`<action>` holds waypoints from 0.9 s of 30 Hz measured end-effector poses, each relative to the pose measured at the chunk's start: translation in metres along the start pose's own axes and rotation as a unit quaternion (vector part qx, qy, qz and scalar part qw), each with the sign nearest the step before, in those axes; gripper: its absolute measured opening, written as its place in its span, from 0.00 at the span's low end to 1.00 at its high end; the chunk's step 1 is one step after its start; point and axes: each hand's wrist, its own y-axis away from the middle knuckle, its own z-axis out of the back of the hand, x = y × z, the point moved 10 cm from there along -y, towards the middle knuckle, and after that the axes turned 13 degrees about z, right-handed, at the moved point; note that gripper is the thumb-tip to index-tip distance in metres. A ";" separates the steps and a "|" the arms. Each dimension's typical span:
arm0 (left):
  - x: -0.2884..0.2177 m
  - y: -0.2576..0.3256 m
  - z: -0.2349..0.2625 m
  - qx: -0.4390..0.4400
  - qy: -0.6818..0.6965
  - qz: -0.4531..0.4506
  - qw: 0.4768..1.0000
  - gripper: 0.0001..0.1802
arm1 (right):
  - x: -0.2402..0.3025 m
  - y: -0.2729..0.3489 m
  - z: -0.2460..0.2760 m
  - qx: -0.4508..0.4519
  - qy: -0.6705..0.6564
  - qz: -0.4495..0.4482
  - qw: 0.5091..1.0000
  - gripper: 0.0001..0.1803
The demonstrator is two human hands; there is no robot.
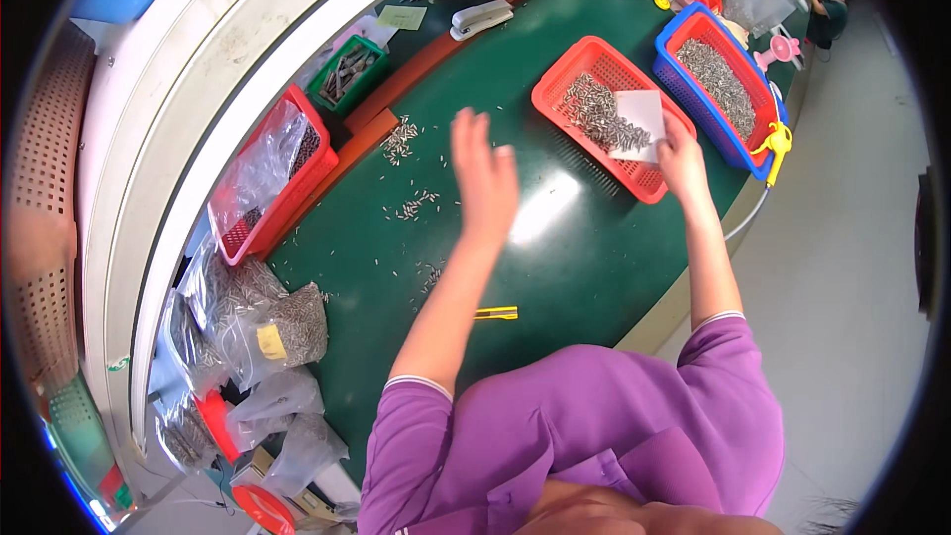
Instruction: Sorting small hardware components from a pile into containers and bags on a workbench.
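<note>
Right hand [678, 157] over the red basket [606, 65], near the floor-side edge of the bench [594, 277]; I read its grip as pinched on the right border of a white card [639, 109]. Card reaches leftward from the fingers, above the basket; small metal pieces [591, 104] lie heaped in the basket and across the card's lower left. From my end I can't tell how steeply the card tilts. Left hand [483, 173] released, fingers extended, nothing in it, hanging above mid-bench. Key relation, as I judge it: basket directly beneath the right grip, long axis slanting from upper left to lower right; loose pieces [400, 142] on the opposite side, in scattered clusters toward the brown rail [436, 57] along the bench's left edge, the left hand clearly nearer to them. Yellow cutter [505, 313] lies beside the left forearm. Writing: pale note [401, 17] near the stapler [481, 19], yellow label [270, 342] on a clear bag [302, 322]; any marks too small for me to make out. No brand legible.
</note>
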 end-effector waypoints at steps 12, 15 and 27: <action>0.235 0.085 0.224 -0.294 -0.415 0.206 0.836 0.28 | 0.157 -0.043 -0.154 0.122 0.104 0.219 0.963 0.27; 0.264 0.087 0.239 -0.299 -0.426 0.281 0.806 0.30 | 0.152 -0.053 -0.214 0.168 0.185 0.212 0.945 0.28; 0.199 0.024 0.123 -0.126 -0.272 0.085 0.950 0.26 | 0.231 -0.056 -0.283 0.147 0.160 0.416 0.883 0.19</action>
